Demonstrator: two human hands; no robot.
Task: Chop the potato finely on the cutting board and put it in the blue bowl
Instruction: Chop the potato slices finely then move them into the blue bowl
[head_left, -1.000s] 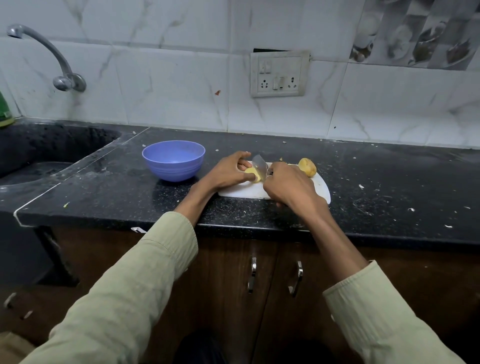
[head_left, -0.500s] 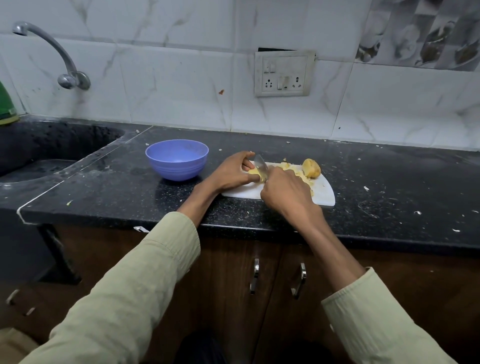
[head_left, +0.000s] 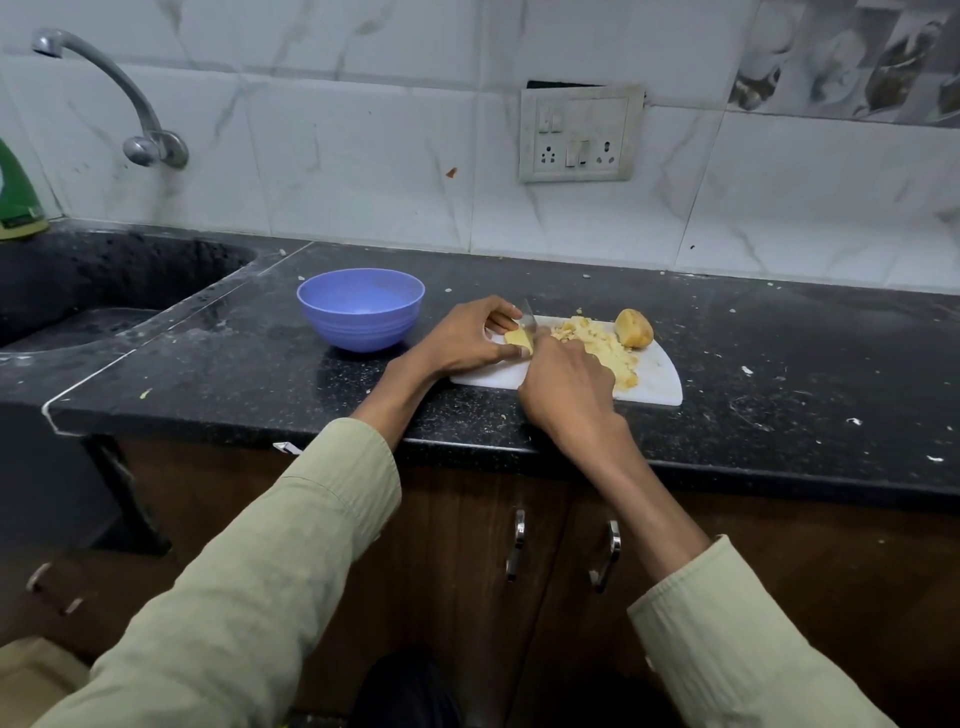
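Observation:
A white cutting board (head_left: 657, 376) lies on the black counter. My left hand (head_left: 467, 338) pinches a small yellow potato piece (head_left: 518, 340) at the board's left end. My right hand (head_left: 569, 392) grips a knife (head_left: 527, 315), whose blade stands on that piece; the handle is hidden in my fist. A heap of chopped potato (head_left: 597, 343) lies on the board's middle. An uncut potato half (head_left: 634, 328) with skin sits at the far right of the board. The blue bowl (head_left: 361, 309) stands left of the board and looks empty.
A dark sink (head_left: 98, 291) with a metal tap (head_left: 130, 119) is at the left. A green bottle (head_left: 18, 202) stands by the sink's back corner. A wall socket (head_left: 579, 135) is behind the board. White scraps dot the counter (head_left: 805, 364) to the right.
The knife blade has come down onto the piece my left hand holds. More of the chopped heap shows to the right of my right hand. The camera has shifted slightly.

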